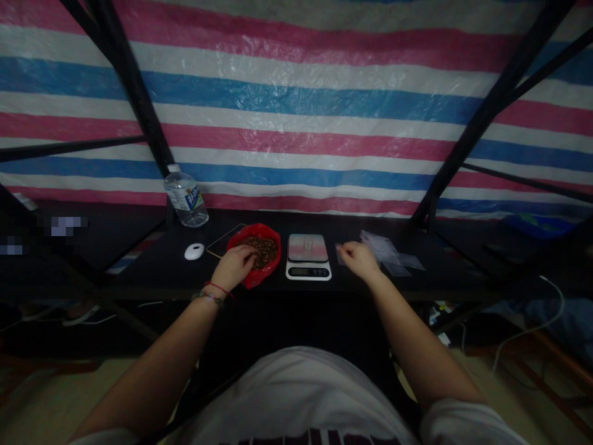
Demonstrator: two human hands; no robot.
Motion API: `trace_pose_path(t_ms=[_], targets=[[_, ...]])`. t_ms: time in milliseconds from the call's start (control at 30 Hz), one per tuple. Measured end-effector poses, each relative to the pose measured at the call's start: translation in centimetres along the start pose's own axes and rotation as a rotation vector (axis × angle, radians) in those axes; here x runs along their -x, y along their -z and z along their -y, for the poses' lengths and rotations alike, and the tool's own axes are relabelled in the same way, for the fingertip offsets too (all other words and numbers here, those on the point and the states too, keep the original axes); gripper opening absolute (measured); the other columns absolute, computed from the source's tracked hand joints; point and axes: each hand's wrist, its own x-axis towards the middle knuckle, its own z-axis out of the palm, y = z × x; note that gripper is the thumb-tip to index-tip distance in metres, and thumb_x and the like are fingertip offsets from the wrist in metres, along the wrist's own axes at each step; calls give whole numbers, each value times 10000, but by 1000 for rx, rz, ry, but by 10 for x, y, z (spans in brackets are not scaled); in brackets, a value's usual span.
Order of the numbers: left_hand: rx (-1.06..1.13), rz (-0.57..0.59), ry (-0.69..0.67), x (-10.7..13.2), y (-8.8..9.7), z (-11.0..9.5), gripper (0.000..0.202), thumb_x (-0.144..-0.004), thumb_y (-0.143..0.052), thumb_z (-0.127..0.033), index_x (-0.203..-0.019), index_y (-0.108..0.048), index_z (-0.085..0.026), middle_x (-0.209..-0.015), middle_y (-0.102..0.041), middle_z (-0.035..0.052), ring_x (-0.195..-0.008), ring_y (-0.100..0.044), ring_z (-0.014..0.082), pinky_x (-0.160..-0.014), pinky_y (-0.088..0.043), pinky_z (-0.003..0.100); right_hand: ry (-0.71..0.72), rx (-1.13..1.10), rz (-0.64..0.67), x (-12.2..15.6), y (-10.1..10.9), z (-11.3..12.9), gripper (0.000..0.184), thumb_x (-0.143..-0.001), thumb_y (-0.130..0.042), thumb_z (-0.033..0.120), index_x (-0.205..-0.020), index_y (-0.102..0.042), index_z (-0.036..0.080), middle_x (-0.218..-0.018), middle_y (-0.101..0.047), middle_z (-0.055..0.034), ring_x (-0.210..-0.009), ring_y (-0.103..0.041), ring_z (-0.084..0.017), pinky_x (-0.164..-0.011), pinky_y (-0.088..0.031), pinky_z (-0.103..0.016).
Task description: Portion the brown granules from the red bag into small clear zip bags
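My left hand (235,264) reaches into a red plastic bag (264,269) of small brown pieces (264,248), with its fingers curled among them; what they hold is hidden. My right hand (357,258) rests on the black table (152,272) right of a white digital scale (308,256). Its fingers pinch the edge of a small clear bag (340,253). More clear bags (389,252) lie just beyond it to the right. Nothing lies on the scale's platform.
A clear water bottle (186,198) stands at the back left. A white oval object (194,251) and a flat thin-edged board (221,242) lie left of the red bag. Black frame bars (134,93) rise before a striped tarp (296,105). Cables (523,334) hang at right.
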Motion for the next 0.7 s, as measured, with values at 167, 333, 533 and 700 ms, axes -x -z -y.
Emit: trace_pose_path(t_ms=[167, 333, 533, 700], targets=[[44, -41, 41, -1, 3, -2, 319, -867, -432, -224, -1042, -689, -156, -1099, -692, 95, -1048, -617, 227, -996, -464, 387, -2, 25, 39, 2, -10, 3, 418, -929, -415, 411, -592, -536, 195, -676, -602, -36, -655, -540, -154, -618, -324, -269], [66, -58, 44, -1, 5, -5, 327, -885, -415, -251, -1059, -679, -168, -1113, -684, 95, -1072, -605, 230, -1012, -456, 401, -82, 70, 50, 5, -21, -5, 419, -933, -393, 417, -629, -582, 199, -740, -649, -57, -716, -578, -175, -651, -364, -268], [72, -42, 33, -1, 4, -4, 333, -888, -420, -262, -1091, -665, -165, -1137, -675, 95, -1094, -595, 232, -1024, -447, 407, -159, 67, 47, 7, -28, -15, 437, -933, -364, 425, -649, -609, 200, -754, -661, -57, -730, -591, -185, -655, -395, -274], [59, -31, 58, -1, 3, -4, 323, -877, -426, -251, -1048, -681, -149, -1099, -687, 104, -1053, -616, 235, -1001, -463, 392, -166, 61, 58, 7, -31, -19, 428, -932, -365, 420, -659, -608, 197, -753, -657, -60, -725, -588, -184, -661, -393, -273]])
